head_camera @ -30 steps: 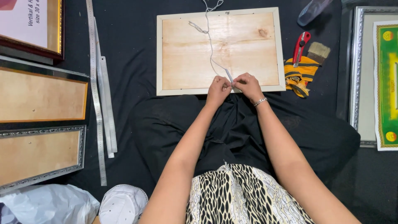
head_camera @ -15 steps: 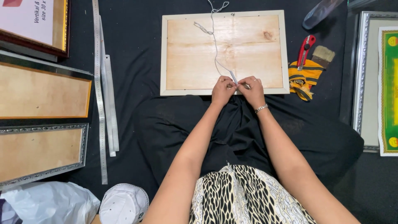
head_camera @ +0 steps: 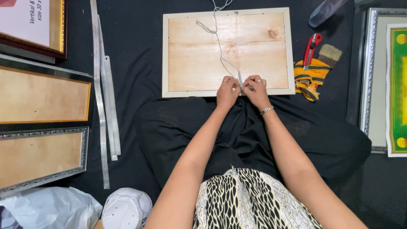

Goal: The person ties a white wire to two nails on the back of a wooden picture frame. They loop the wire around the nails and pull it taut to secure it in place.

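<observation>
A picture frame (head_camera: 228, 51) lies face down on black cloth, its pale wooden backing up and a white rim around it. A thin white string (head_camera: 219, 46) runs from the frame's far edge down across the backing to its near edge. My left hand (head_camera: 228, 90) and my right hand (head_camera: 255, 88) meet at that near edge, fingers pinched together on the string's end. A bracelet sits on my right wrist, and rings are on fingers of both hands.
Right of the frame lie a red utility knife (head_camera: 310, 47), a paintbrush (head_camera: 329, 54) and a yellow striped glove (head_camera: 308, 76). Long metal rulers (head_camera: 101, 93) lie at left beside several other frames (head_camera: 42, 95). A silver-framed green print (head_camera: 392, 80) is at right. A white cap (head_camera: 126, 208) is near my knee.
Both hands stay pinched on the string at the frame's near edge; they shifted slightly and the string looks pulled straighter across the backing.
</observation>
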